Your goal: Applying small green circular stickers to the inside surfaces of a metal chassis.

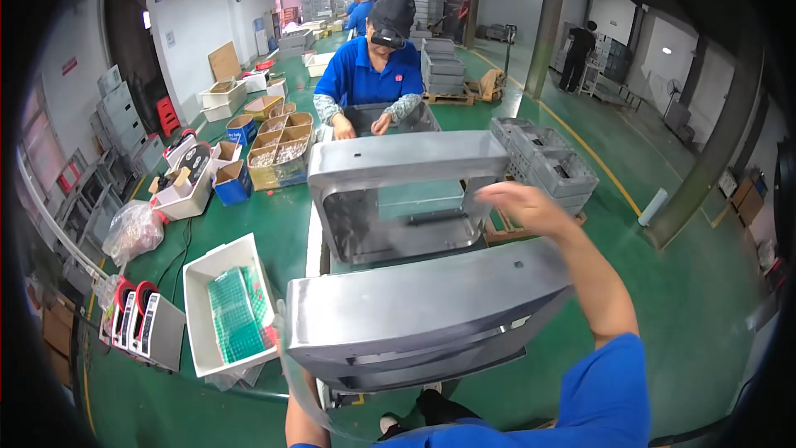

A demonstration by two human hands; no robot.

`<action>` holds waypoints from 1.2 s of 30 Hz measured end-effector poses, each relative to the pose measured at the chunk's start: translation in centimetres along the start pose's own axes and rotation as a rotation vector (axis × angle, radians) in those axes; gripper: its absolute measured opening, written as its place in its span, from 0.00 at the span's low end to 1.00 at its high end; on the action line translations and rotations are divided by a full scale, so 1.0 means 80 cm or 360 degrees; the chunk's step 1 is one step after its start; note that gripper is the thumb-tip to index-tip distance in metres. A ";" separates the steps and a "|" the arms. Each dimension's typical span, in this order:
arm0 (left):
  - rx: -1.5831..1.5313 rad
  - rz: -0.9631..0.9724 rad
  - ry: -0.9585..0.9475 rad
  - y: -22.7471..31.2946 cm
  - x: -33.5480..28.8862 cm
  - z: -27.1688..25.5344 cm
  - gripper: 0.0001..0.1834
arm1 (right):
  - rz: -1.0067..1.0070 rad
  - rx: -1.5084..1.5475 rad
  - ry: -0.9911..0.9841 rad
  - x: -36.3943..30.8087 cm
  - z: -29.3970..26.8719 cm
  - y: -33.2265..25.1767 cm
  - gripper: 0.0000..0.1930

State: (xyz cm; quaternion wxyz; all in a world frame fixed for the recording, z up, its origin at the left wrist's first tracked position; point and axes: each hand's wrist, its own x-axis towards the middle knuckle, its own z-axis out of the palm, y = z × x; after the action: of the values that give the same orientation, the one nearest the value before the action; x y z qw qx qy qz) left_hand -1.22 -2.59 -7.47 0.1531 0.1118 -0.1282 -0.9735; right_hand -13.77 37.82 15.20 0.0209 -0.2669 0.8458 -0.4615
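In front of me stands a grey metal housing (414, 303), a long curved box with slots along its near side. Beyond it is a second grey housing (406, 158), a rectangular frame with a wide opening. My right hand (522, 203) is stretched out at the right side of that farther frame, fingers extended; whether they touch it I cannot tell. The left forearm (305, 419) rises from the lower edge beside the near housing, and its hand is hidden. A clear plastic strip (292, 357) curves down at the near housing's left end.
A white bin (195, 315) with green grid trays stands at the left, near white devices with red rings (143, 323). Cartons of small parts (282, 149) lie farther back. Across from me a co-worker (377, 66) works over a grey crate (423, 120). Grey crates (543, 166) are stacked at right.
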 end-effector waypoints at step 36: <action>0.2185 0.0185 -0.0799 -0.153 0.006 0.110 0.05 | -0.0249 -0.0292 -0.0469 0.004 0.154 0.057 0.20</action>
State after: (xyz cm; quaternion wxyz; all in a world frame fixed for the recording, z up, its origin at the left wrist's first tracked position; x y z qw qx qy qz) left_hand -7.20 10.45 -2.77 0.0661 -0.0509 -0.7461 -0.6605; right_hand -12.57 30.14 4.57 0.0843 -0.3974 0.8488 -0.3384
